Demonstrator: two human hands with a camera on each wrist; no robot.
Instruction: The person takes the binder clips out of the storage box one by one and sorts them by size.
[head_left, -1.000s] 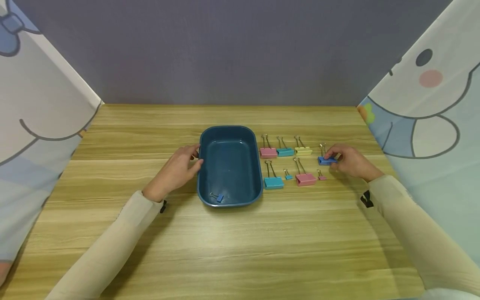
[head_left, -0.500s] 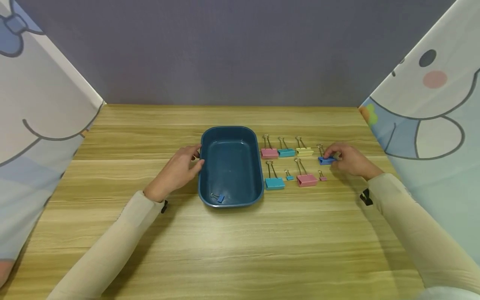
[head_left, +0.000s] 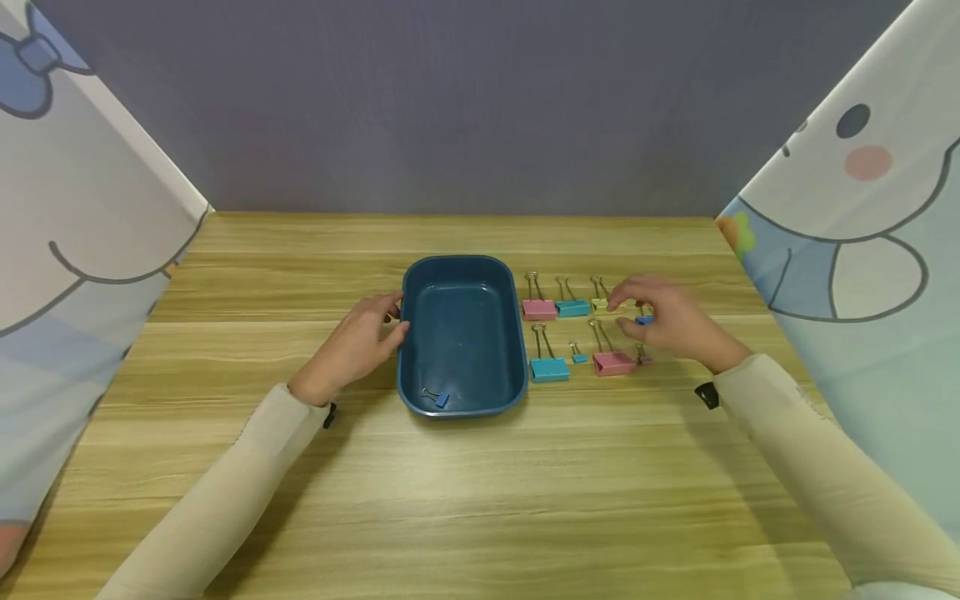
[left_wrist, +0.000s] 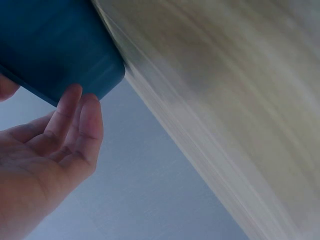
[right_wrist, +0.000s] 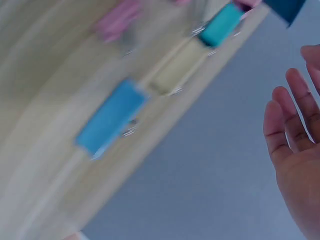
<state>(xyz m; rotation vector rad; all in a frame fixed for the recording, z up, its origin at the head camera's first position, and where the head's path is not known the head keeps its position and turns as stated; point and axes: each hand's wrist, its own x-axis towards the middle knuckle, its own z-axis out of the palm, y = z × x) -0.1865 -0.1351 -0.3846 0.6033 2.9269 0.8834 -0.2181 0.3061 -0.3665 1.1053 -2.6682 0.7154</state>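
Observation:
My left hand [head_left: 352,337] rests at the left rim of a dark blue tray [head_left: 461,333], its loosely bent fingers touching the outer wall in the left wrist view. Inside the tray's near left corner lies a small blue binder clip [head_left: 442,400]. With nothing between its spread fingers, my right hand [head_left: 671,321] is above the clips at the right. A larger blue binder clip [right_wrist: 112,117] lies on the table, partly hidden by that hand in the head view. The fingertips overlap a yellow binder clip [head_left: 602,306] there.
Right of the tray, the far row has a pink clip [head_left: 539,311] and a teal clip [head_left: 573,309]. Nearer are a large turquoise clip [head_left: 550,369], a small turquoise clip [head_left: 579,358], a large pink clip [head_left: 613,363] and a small pink clip [head_left: 644,359]. A grey wall [head_left: 465,108] stands behind.
My right hand has let go of the larger blue clip, which stays at the end of the far row, and has moved left toward the yellow clip. The left hand keeps its place.

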